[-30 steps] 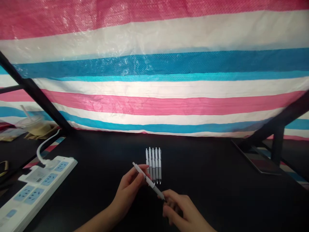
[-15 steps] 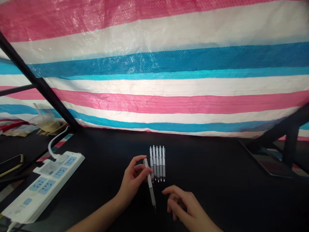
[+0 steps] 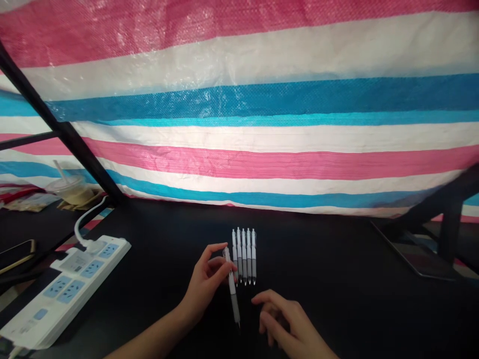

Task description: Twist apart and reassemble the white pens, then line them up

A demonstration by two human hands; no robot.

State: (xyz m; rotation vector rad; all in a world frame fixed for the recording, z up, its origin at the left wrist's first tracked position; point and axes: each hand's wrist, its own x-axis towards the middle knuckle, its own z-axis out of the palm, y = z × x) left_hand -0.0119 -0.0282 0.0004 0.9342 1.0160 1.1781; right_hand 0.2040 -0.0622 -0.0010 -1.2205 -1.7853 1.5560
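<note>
Between thumb and fingers, my left hand grips a white click pen with a grey grip section. The pen slants with its tip toward me, and my index fingertip is at its button end. Just beyond it, several matching pens lie side by side in a row on the black table, tips toward me. My left fingers hide part of the leftmost one. To the right of the held pen, my right hand hovers low with nothing in it, index finger stretched out and the other fingers loosely curled.
A white power strip with a plugged-in adapter lies at the left. Beyond it are a phone and a plastic cup with a straw. A dark flat panel lies at the right by a black frame. A striped sheet hangs behind.
The tip of the held pen has swung slightly left. Both hands keep nearly the same pose, and the camera view has shifted a little.
</note>
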